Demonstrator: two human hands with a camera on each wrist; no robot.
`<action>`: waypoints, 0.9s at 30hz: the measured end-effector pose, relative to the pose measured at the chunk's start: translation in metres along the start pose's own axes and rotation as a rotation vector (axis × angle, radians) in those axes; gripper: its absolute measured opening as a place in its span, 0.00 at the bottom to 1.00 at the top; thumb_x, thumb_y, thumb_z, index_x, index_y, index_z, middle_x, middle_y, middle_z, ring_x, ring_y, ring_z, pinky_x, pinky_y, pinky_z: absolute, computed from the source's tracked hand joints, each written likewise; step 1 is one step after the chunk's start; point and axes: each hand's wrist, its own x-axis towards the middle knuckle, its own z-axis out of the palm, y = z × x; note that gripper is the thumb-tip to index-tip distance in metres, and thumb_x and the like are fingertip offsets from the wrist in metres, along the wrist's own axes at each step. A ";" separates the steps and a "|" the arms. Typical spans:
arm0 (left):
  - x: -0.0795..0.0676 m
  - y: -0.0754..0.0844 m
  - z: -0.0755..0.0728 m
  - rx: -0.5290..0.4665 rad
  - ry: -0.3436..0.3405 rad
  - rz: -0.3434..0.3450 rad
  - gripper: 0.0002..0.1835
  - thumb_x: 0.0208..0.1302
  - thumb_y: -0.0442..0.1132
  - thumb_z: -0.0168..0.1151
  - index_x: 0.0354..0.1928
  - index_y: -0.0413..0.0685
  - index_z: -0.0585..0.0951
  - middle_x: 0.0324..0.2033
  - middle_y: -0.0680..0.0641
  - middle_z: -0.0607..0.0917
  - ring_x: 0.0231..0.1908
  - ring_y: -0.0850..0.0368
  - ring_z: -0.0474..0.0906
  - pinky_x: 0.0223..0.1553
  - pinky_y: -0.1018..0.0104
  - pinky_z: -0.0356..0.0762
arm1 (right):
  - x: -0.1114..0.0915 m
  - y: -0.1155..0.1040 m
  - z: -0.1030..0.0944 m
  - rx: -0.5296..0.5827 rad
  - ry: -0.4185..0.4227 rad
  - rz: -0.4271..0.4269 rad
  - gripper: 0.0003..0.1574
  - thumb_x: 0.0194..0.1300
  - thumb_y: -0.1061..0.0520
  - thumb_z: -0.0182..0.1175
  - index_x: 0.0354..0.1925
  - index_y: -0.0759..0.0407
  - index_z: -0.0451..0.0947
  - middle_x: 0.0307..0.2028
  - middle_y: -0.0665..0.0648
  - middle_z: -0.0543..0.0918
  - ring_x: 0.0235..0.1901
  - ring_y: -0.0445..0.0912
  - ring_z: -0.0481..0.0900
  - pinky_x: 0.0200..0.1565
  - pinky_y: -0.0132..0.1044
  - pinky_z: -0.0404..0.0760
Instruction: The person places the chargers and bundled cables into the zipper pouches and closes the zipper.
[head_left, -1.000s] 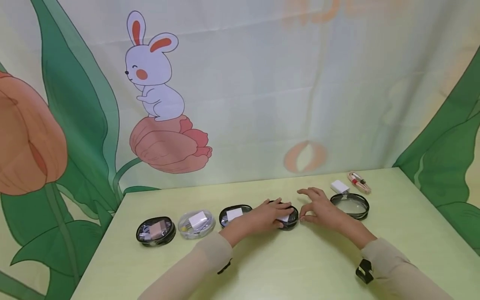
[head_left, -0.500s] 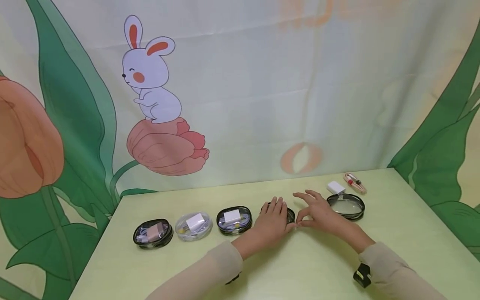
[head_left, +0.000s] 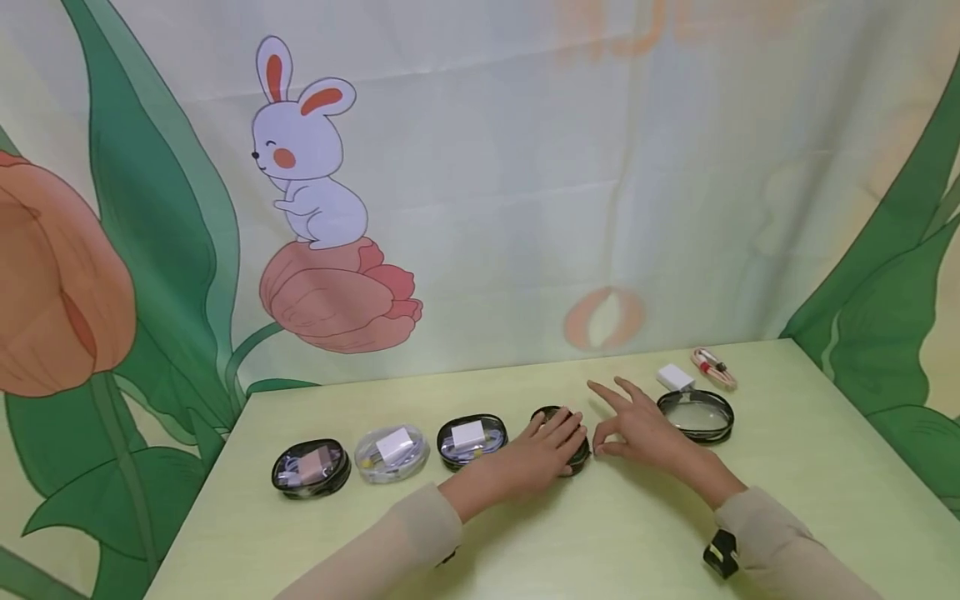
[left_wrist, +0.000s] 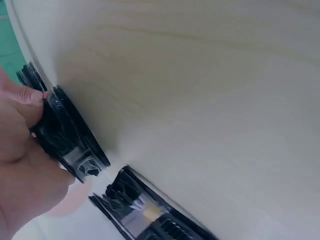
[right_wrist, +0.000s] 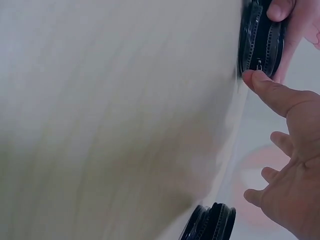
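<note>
My left hand (head_left: pixel 536 454) holds a clear oval zip pouch with black trim (left_wrist: pixel 65 130) on the table, its fingers laid over the top and its thumb at the near side. At the pouch's right end, my right hand (head_left: pixel 637 429) pinches the small zipper pull (right_wrist: pixel 259 64) between thumb and index finger. The other right-hand fingers are spread in the air. In the right wrist view the black zipper band runs along the pouch's side. Most of the pouch's top is hidden under the left hand.
Left of the hands stand a black-trimmed pouch (head_left: pixel 471 440), a white-trimmed pouch (head_left: pixel 392 454) and another black-trimmed pouch (head_left: pixel 311 468), with chargers and cables inside. Behind the right wrist are an open-looking black-trimmed pouch (head_left: pixel 697 414), a white charger (head_left: pixel 676 377) and a pink cable (head_left: pixel 713 368).
My left hand has shifted its hold over the pouch, which has turned a little. My right thumb and index finger have come together at the pouch's end.
</note>
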 end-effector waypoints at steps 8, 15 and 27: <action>0.003 0.000 0.001 -0.170 0.098 -0.089 0.39 0.81 0.58 0.43 0.79 0.37 0.51 0.80 0.36 0.47 0.79 0.42 0.40 0.77 0.53 0.49 | -0.002 -0.005 0.004 0.061 0.050 -0.028 0.08 0.52 0.55 0.77 0.28 0.42 0.87 0.71 0.72 0.66 0.68 0.79 0.58 0.63 0.75 0.61; 0.013 0.013 0.004 0.000 0.060 -0.155 0.36 0.82 0.57 0.35 0.79 0.37 0.53 0.79 0.38 0.49 0.79 0.42 0.43 0.76 0.53 0.50 | -0.003 -0.011 0.001 0.054 0.031 -0.057 0.08 0.54 0.55 0.76 0.27 0.43 0.86 0.69 0.71 0.69 0.66 0.77 0.63 0.60 0.73 0.66; 0.004 0.001 0.001 0.004 0.007 0.028 0.30 0.82 0.38 0.42 0.79 0.37 0.52 0.80 0.39 0.44 0.80 0.45 0.38 0.77 0.55 0.47 | -0.004 -0.004 0.001 -0.003 0.067 0.009 0.08 0.52 0.55 0.78 0.27 0.42 0.87 0.69 0.67 0.71 0.65 0.74 0.67 0.59 0.71 0.70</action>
